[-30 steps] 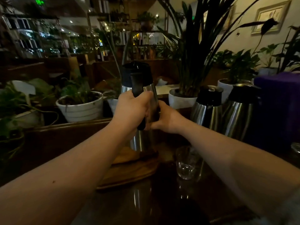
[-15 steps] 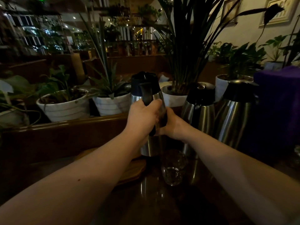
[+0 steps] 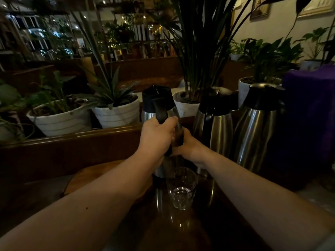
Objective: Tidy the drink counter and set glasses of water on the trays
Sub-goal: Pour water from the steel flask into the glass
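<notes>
A steel thermos jug (image 3: 157, 100) with a black lid and black handle stands upright in the middle of the dark counter. My left hand (image 3: 157, 135) is wrapped around its handle. My right hand (image 3: 188, 146) presses against the jug's right side. Directly in front of the jug stands a clear drinking glass (image 3: 181, 189) with a little water in its bottom. A round wooden tray (image 3: 87, 176) lies on the counter to the left of the jug, partly hidden by my left forearm.
Two more steel jugs (image 3: 215, 124) (image 3: 257, 122) stand to the right, beside a purple-covered object (image 3: 311, 113). White plant pots (image 3: 59, 118) (image 3: 117, 113) line a wooden ledge (image 3: 72, 136) behind the counter. A tall plant (image 3: 188, 104) rises behind the jugs.
The jug, held in both hands, has moved right off the wooden tray and now stands just behind the glass. The view has shifted left and down.
</notes>
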